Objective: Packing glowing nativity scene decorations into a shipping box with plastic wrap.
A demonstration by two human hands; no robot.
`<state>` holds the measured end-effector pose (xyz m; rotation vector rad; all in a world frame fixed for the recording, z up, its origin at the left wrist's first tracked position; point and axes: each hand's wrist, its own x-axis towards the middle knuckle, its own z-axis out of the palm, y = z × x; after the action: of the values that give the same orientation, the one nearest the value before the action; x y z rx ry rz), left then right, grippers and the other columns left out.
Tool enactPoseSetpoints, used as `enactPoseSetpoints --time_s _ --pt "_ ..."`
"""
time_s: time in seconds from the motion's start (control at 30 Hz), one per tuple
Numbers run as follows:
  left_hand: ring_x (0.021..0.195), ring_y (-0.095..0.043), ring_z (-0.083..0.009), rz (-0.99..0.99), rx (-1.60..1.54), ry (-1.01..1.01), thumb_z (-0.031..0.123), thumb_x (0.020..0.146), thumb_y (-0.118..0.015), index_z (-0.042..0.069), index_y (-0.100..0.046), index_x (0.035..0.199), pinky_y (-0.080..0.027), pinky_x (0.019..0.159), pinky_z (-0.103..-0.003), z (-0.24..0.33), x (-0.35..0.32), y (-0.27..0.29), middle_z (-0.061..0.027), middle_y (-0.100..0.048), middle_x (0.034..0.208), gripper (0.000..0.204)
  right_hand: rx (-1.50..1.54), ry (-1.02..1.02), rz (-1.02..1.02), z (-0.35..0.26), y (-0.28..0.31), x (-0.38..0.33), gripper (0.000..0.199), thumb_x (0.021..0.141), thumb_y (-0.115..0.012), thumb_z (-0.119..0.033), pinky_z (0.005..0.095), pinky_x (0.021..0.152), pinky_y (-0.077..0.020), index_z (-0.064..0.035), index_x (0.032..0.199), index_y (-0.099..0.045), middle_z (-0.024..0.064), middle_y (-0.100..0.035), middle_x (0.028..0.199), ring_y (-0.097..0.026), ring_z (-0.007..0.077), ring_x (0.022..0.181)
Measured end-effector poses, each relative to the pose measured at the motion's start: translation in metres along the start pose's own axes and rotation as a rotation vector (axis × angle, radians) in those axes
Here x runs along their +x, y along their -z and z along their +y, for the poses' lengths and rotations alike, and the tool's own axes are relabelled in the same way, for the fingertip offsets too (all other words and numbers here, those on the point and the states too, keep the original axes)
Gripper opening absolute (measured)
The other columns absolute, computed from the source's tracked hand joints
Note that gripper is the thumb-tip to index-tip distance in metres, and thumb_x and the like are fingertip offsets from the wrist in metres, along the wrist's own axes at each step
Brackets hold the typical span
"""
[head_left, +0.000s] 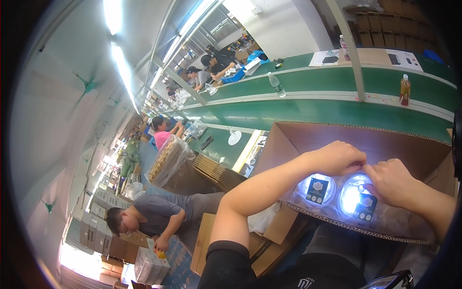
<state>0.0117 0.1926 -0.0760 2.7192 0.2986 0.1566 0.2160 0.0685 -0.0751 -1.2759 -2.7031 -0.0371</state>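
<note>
Inside an open cardboard box (288,139) in front of me lie two round, brightly lit lamps in clear plastic. The left lamp (301,186) and the right lamp (347,200) each carry a dark square label. My left hand (340,158) reaches over the box, its fingers bent and closed just above the lamps. Close against its fingertips is my right hand (393,183), also closed, with its lower side by the right lamp. Whatever is pinched between the fingertips is too small or hidden to make out.
Beyond the box runs a green conveyor bench (317,111) with a clear bottle (276,85) and an amber drink bottle (404,90). At lower left a person in grey (159,214) bends over a white package (150,266). Stacked cardboard (209,166) stands left of the box.
</note>
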Motion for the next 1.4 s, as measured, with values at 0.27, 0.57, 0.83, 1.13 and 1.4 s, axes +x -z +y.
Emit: enactPoseSetpoints --time_s 0.27,0.57,0.83,1.13,1.4 --pt "0.078 -0.067 -0.0340 -0.045 0.022 -0.012 0.016 0.088 -0.065 0.006 -0.064 0.095 -0.052 0.067 -0.044 0.0024 -0.0019 -0.0007 -0.0117 -0.069 0.081 0.012 0.018 0.026 -0.070 0.0014 -0.0021 -0.0018 0.036 0.091 -0.068 -0.033 0.0421 0.062 -0.0509 -0.0019 0.103 -0.054 0.0104 -0.067 0.079 -0.068 0.0293 0.073" --pt "0.082 -0.066 -0.0357 -0.076 0.033 -0.051 0.014 0.086 -0.064 0.007 -0.064 0.095 -0.051 0.069 -0.046 0.0045 -0.0007 0.0006 -0.0123 -0.070 0.086 0.012 0.031 0.051 -0.096 0.0021 0.0013 -0.0021 0.037 0.092 -0.068 -0.034 0.0418 0.062 -0.0516 -0.0014 0.103 -0.054 0.0105 -0.067 0.079 -0.068 0.0298 0.075" --pt "0.080 -0.066 -0.0354 -0.087 0.024 -0.045 0.013 0.089 -0.062 0.006 -0.065 0.096 -0.051 0.068 -0.046 0.0030 -0.0014 0.0014 -0.0128 -0.069 0.083 0.011 0.026 0.078 -0.108 0.0017 -0.0007 -0.0006 0.038 0.091 -0.069 -0.033 0.0417 0.061 -0.0517 -0.0005 0.105 -0.055 0.0104 -0.067 0.077 -0.069 0.0298 0.071" --pt "0.080 -0.066 -0.0361 -0.085 0.012 -0.043 0.015 0.091 -0.062 0.006 -0.066 0.095 -0.051 0.069 -0.046 0.0064 -0.0031 0.0047 -0.0137 -0.069 0.083 0.011 -0.001 0.079 -0.127 0.0013 0.0005 -0.0018 0.039 0.091 -0.069 -0.034 0.0415 0.061 -0.0517 -0.0004 0.107 -0.056 0.0113 -0.068 0.076 -0.069 0.0301 0.073" --pt "0.081 -0.066 -0.0371 -0.081 0.008 -0.025 0.016 0.092 -0.061 0.005 -0.066 0.097 -0.052 0.070 -0.046 0.0062 -0.0028 0.0058 -0.0145 -0.070 0.085 0.013 0.010 0.058 -0.143 0.0021 0.0047 0.0004 0.039 0.091 -0.069 -0.034 0.0416 0.064 -0.0527 -0.0008 0.107 -0.056 0.0118 -0.069 0.078 -0.070 0.0307 0.075"
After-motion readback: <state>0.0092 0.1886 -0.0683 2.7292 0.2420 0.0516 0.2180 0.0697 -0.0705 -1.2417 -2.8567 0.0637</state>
